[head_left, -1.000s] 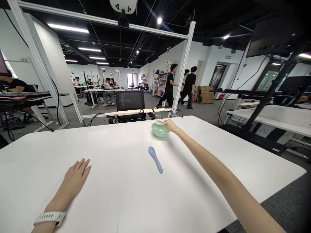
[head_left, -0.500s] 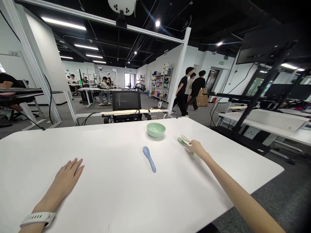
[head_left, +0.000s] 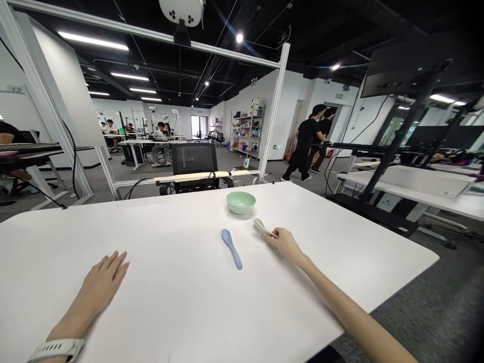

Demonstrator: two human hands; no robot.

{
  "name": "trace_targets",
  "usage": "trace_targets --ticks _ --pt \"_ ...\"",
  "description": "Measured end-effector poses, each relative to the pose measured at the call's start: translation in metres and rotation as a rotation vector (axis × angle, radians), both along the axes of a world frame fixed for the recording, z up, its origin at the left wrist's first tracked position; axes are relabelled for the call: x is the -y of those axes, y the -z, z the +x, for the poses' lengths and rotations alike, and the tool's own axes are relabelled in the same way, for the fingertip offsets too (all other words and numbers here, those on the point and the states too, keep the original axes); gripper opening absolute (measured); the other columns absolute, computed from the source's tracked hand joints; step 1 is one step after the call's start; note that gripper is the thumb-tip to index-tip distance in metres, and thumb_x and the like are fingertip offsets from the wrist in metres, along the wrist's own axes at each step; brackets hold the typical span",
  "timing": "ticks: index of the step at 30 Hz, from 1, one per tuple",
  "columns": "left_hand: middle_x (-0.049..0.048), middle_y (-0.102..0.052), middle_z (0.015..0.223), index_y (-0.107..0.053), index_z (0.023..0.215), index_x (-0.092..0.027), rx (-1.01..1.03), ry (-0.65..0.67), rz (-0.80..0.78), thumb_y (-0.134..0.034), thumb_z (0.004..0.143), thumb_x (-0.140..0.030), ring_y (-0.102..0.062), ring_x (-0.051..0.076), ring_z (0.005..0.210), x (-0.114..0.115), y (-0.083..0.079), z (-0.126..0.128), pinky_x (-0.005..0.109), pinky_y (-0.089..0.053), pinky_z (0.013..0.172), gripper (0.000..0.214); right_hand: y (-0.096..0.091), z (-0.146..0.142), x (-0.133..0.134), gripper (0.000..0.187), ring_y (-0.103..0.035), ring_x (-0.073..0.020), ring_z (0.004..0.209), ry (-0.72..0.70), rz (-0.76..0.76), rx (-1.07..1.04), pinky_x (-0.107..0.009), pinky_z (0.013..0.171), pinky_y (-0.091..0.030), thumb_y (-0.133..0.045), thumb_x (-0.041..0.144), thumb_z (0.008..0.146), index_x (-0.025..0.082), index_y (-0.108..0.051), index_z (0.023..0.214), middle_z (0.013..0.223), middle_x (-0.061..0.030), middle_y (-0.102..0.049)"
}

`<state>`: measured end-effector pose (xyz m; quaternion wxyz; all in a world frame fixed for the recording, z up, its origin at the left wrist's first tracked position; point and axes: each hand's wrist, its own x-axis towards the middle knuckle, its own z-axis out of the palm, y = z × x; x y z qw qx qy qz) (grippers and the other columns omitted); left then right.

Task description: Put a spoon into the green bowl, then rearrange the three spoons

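Note:
My right hand [head_left: 286, 245] is closed on a pale cream spoon [head_left: 260, 224], its bowl pointing away to the left. A green spoon shows in part close beneath it; whether the two touch I cannot tell. Just beyond the spoon bowls sits a light green bowl [head_left: 241, 203], upright on the white table. A blue spoon [head_left: 231, 249] lies left of my right hand, its handle toward me. My left hand [head_left: 103, 282] rests flat on the table at the left, fingers stretched out and holding nothing.
The white table [head_left: 170, 287] spans the space in front of me. Past its far edge stand a black mesh chair [head_left: 194, 159] and a metal frame [head_left: 276, 111]. People walk at the right behind the frame, and others sit at desks farther back.
My right hand has moved left and slightly nearer with the spoons, toward the blue spoon. My left hand stays put. The view has shifted slightly.

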<state>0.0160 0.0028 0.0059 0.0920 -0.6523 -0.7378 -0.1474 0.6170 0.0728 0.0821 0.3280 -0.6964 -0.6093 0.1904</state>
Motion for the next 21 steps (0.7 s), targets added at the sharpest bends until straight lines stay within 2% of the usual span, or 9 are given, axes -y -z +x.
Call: trace_targets --ticks 3,8,14,21 --pt "0.0203 -0.063 0.159 -0.064 0.149 -0.007 0.000 0.002 -0.004 -0.023 0.095 -0.053 -0.054 0.041 0.150 0.000 0.000 0.001 0.056 -0.043 0.125 0.081 0.004 -0.013 0.003 0.033 -0.050 -0.0157 0.060 0.002 -0.005 -0.020 -0.028 0.055 -0.034 -0.074 0.041 0.078 0.026 -0.049 0.063 0.062 0.0009 -0.058" --pt "0.0196 -0.063 0.158 -0.065 0.148 -0.009 0.007 -0.003 0.014 -0.025 0.096 -0.053 -0.054 0.041 0.150 0.000 0.002 0.000 0.057 -0.043 0.124 0.079 0.003 -0.017 0.007 0.032 -0.049 -0.0158 0.062 -0.005 0.001 -0.014 -0.028 0.056 -0.032 -0.071 0.039 0.078 0.026 -0.047 0.063 0.062 0.0024 -0.053" --pt "0.0173 -0.063 0.159 -0.064 0.149 -0.011 0.000 -0.020 -0.009 -0.026 0.094 -0.053 -0.053 0.038 0.152 -0.001 0.002 -0.001 0.052 -0.043 0.126 0.080 0.000 -0.019 0.011 0.033 -0.049 -0.0156 0.061 -0.013 -0.018 -0.029 -0.028 0.056 -0.033 -0.072 0.041 0.078 0.026 -0.046 0.063 0.063 0.0018 -0.055" --pt "0.0139 -0.069 0.154 -0.068 0.146 -0.016 -0.002 -0.014 0.029 -0.030 0.093 -0.053 -0.057 0.037 0.148 -0.001 0.000 0.000 0.053 -0.045 0.124 0.076 0.001 -0.021 0.009 0.032 -0.049 -0.0159 0.060 -0.010 -0.006 -0.027 -0.028 0.054 -0.033 -0.071 0.043 0.078 0.026 -0.048 0.064 0.062 0.0011 -0.056"
